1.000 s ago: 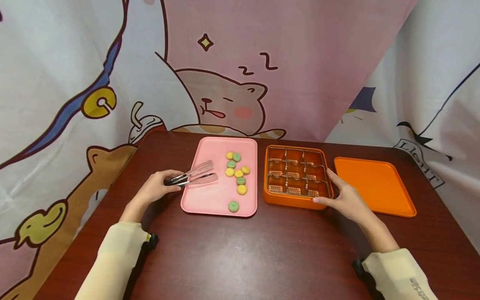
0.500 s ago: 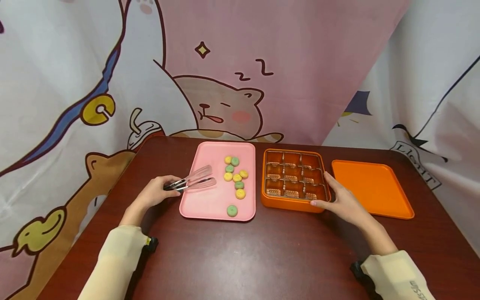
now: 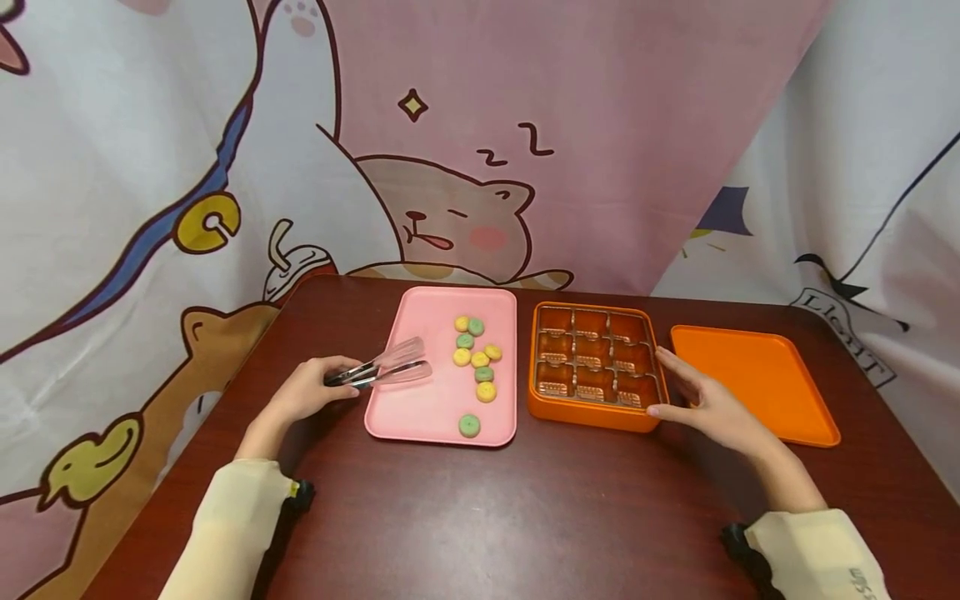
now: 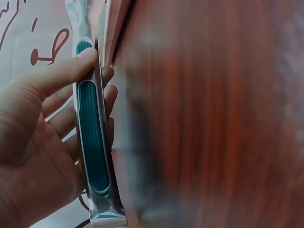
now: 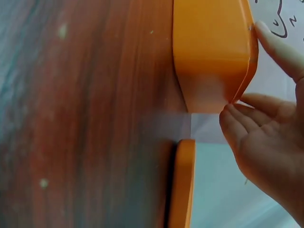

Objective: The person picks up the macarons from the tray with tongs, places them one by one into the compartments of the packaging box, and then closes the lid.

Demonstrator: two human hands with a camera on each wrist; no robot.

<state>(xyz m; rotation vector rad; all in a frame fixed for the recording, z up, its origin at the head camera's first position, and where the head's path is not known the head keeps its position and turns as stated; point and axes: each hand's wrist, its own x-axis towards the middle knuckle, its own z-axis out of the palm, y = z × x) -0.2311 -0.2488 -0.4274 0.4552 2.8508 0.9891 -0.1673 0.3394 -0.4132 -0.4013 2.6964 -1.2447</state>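
My left hand (image 3: 311, 390) grips the handles of a pair of tongs (image 3: 378, 367) with clear, flat tips. The left wrist view shows the thumb on a metal arm of the tongs (image 4: 92, 135) with a dark green ribbed inlay, fingers behind. The two tips stand slightly apart over the left part of a pink tray (image 3: 405, 417), where several yellow and green ring-shaped sweets (image 3: 469, 426) lie. With fairly straight fingers, my right hand (image 3: 716, 410) touches the front right corner of an orange box (image 3: 592, 413), thumb at the front rim, other fingertips along the right side.
Inside the box sits a clear divider (image 3: 591, 348) with several square compartments, none holding a sweet. An orange lid (image 3: 753, 383) lies flat to its right, beyond the right hand. Everything rests on a dark red-brown table (image 3: 480, 517) before a printed curtain (image 3: 600, 150).
The right thumb has slid a little to the right along the box's front rim, nearer the corner. The tongs' tips have drawn slightly closer together. The head view has shifted slightly.
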